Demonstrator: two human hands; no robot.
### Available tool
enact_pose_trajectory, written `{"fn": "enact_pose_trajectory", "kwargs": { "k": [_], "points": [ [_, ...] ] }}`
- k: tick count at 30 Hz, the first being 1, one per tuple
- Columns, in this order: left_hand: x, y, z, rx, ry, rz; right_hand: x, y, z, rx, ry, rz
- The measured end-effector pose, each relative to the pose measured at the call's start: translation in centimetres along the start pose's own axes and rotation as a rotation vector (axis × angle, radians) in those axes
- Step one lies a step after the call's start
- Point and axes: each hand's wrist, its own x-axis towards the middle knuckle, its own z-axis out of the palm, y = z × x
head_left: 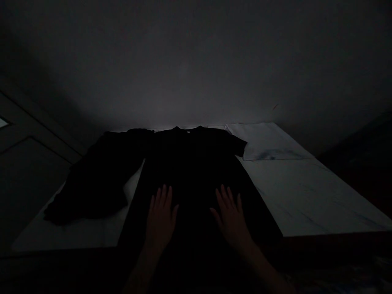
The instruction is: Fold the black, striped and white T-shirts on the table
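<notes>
A black short-sleeved T-shirt (192, 171) lies spread out on the white table (306, 196), its collar with a small label toward the wall. My left hand (161, 216) rests flat on the left half of the shirt, fingers stretched out. On the right half lies my right hand (229, 216), also flat, with its fingers spread and pointing away from me. Neither hand holds anything. The shirt's lower part drops into darkness at the table's front edge, so its hem cannot be made out.
A dark heap of cloth (94, 179) lies on the table's left side. At the back right, a pale folded cloth (260, 141) lies partly under the shirt's sleeve. Behind the table rises a grey wall (183, 65). A panelled door (33, 134) stands at the left. The light is very dim.
</notes>
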Motion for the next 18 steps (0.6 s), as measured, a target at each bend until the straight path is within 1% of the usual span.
{"fn": "enact_pose_trajectory", "kwargs": {
  "k": [1,2,3,4,5,7,10,12,13,15,16,17,18],
  "points": [
    [0.6,1.3,0.4,-0.032,0.002,0.04,0.3,-1.4,0.1,0.029,-0.034,-0.065],
    [1.0,2.1,0.8,-0.052,0.006,0.069,0.5,-2.3,0.1,0.051,-0.057,-0.122],
    [1.0,2.4,1.1,-0.059,0.008,0.084,0.4,-2.6,0.0,0.061,-0.066,-0.162],
    [0.6,2.3,1.4,-0.057,0.009,0.087,0.2,-2.3,-0.2,0.062,-0.066,-0.185],
    [0.1,1.6,1.7,-0.048,0.01,0.078,-0.2,-1.5,-0.5,0.054,-0.061,-0.191],
    [-1.7,-0.8,2.0,-0.023,0.022,0.035,-1.3,1.5,-1.1,0.027,-0.045,-0.17],
    [-4.7,-5.6,2.0,-0.005,0.053,-0.028,-2.9,7.2,-1.8,0.005,0.003,-0.15],
    [-6.0,-8.6,1.6,-0.017,0.029,-0.016,-3.2,10.3,-2.0,0.026,0.03,-0.176],
    [-6.3,-9.8,1.1,-0.029,-0.011,0.007,-3.1,11.5,-2.2,0.049,0.032,-0.202],
    [-5.6,-11.7,-0.1,-0.056,-0.151,0.057,-1.8,13.2,-2.8,0.115,0.002,-0.238],
    [-4.5,-12.2,-0.8,-0.07,-0.242,0.071,-0.6,13.8,-3.1,0.15,-0.015,-0.229],
    [-2.9,-12.3,-1.4,-0.086,-0.327,0.083,1.2,14.4,-3.6,0.182,-0.028,-0.194],
    [-0.7,-11.9,-2.0,-0.101,-0.394,0.095,3.4,15.0,-4.1,0.211,-0.033,-0.136]
  ]
}}
